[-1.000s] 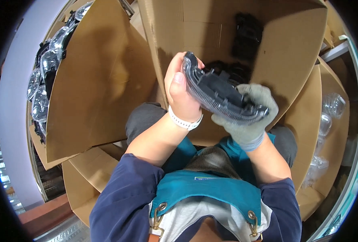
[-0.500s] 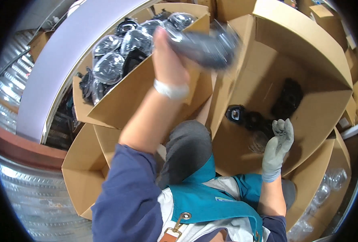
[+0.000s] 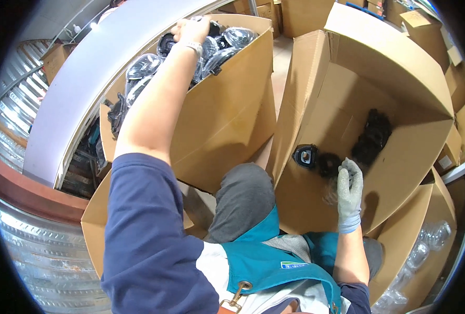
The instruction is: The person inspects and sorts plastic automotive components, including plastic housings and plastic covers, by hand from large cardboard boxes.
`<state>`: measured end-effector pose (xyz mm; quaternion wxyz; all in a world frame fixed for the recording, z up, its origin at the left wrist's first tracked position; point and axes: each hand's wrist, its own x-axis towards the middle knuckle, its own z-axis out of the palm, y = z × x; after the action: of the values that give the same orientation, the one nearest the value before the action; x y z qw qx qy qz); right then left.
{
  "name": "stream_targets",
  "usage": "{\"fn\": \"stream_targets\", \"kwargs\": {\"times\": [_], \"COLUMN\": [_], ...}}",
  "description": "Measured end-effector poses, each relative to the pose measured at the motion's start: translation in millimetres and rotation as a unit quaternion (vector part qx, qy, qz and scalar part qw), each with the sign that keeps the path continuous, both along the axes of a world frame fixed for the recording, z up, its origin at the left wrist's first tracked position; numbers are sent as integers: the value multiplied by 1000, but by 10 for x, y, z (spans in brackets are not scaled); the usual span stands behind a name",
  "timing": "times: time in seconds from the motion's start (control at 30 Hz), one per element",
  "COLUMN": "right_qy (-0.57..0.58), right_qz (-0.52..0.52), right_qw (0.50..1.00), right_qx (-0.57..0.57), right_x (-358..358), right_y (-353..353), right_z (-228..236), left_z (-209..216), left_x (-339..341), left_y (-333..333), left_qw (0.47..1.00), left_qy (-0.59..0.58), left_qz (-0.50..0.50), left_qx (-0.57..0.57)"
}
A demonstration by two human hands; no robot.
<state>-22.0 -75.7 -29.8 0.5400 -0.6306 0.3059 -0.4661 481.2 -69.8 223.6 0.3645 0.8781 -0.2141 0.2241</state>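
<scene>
My bare left hand (image 3: 191,30), with a pale band at its wrist, reaches into the far left cardboard box (image 3: 227,112). Its fingers curl down among black parts in clear plastic bags (image 3: 144,66); whatever they grip is hidden. Inside the right cardboard box (image 3: 342,86), my right hand (image 3: 350,191) wears a grey glove. Its fingers are raised and loosely bent, with a gap between them and nothing visible held. Beside it lie a black part with a pale opening (image 3: 305,155), a round black part (image 3: 328,165) and a dark cluster of parts (image 3: 372,137).
Clear plastic pieces (image 3: 418,254) lie in a box at the lower right. Another open box (image 3: 93,238) stands at the lower left. A pale curved panel (image 3: 70,89) runs behind the left box. My knee (image 3: 243,196) sits between the boxes.
My left hand has moved from between the boxes, where it held a blurred dark part, left and back into the left box. My right hand has moved slightly left and lower.
</scene>
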Motion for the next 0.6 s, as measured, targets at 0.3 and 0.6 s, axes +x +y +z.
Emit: {"fn": "stream_targets", "kwargs": {"times": [0.3,0.6], "right_qy": [87,717], "right_qz": [-274,9], "right_qw": [955,677], "right_qx": [78,-165], "right_x": [-46,-73], "right_y": [-848,-926], "right_z": [-716,-2081], "left_z": [-1215,-4029], "left_x": [-3391,-4105], "left_y": [261,-578], "left_qw": [796,838], "left_qy": [132,434], "left_qz": [-582,-332], "left_qx": [-95,13]}}
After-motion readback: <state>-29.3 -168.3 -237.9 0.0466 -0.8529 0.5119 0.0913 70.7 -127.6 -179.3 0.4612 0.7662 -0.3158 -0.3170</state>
